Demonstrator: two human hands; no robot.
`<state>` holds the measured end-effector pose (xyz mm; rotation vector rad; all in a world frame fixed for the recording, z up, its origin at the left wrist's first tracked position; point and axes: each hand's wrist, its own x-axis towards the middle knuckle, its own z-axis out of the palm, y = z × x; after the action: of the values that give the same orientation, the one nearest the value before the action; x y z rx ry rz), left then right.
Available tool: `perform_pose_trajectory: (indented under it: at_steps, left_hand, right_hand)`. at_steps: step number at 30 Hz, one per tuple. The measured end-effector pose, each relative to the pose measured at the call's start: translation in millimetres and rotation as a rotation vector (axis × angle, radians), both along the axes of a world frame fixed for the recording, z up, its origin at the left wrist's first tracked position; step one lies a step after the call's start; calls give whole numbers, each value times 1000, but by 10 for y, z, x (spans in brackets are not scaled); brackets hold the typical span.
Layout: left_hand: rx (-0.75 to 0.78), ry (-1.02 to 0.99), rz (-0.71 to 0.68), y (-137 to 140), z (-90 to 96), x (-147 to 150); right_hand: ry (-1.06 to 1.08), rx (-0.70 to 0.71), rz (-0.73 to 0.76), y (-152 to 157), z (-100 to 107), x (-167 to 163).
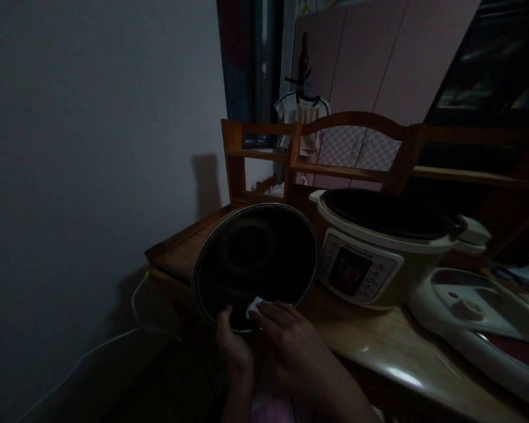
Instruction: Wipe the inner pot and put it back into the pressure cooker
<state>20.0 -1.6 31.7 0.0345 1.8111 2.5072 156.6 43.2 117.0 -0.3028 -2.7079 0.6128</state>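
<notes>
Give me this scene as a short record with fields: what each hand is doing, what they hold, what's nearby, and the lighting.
left hand: grips the lower rim of the inner pot
right hand: presses a small white cloth against the pot's rim
inner pot: dark, round, tilted so its opening faces the camera
beside it: cream electric cooker, open, control panel facing forward
far right: white cooker lid lying on the wooden table
behind: wooden shelf
lighting: dim, details hard to read

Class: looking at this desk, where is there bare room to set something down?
Bare wood lies along the desk front edge, between the right hand and the cooker lid. Crowded: inner pot against the rice cooker.
</notes>
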Motion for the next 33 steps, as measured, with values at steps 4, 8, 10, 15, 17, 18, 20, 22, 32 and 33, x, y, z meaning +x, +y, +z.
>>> perform_pose_trajectory:
  at_steps: [4,8,10,15,17,18,20,22,32,33]
  left_hand:
    - [9,-6,-7,-2,-11,-7]
    - [34,-28,-20,2,-23,-13]
    - [55,-47,-26,9,-30,-19]
    - [101,-89,-36,29,-34,-28]
    - [106,-86,-40,31,-33,-24]
    - [108,-85,-44,31,-32,-20]
    - [110,-85,-54,30,-33,-15]
    - [109,-88,-66,29,-37,-14]
    - [50,-27,-15,22,-6,-26]
    - [43,-20,-10,19,-6,-27]
  right_hand:
    - [-24,2,4,6,3,-5]
    - [-48,0,10,45,48,7]
    - [-49,10,-12,72,67,18]
    - [-57,79,-82,118,41,8]
    - [-55,91,-97,119,14,-6]
    - [-56,93,-100,117,3,-10]
    - [-52,95,-102,112,-11,-15]
    - [-48,96,-100,107,-14,-14]
    - [-54,42,-55,26,-6,-56]
    - [-51,42,-49,20,-14,-57]
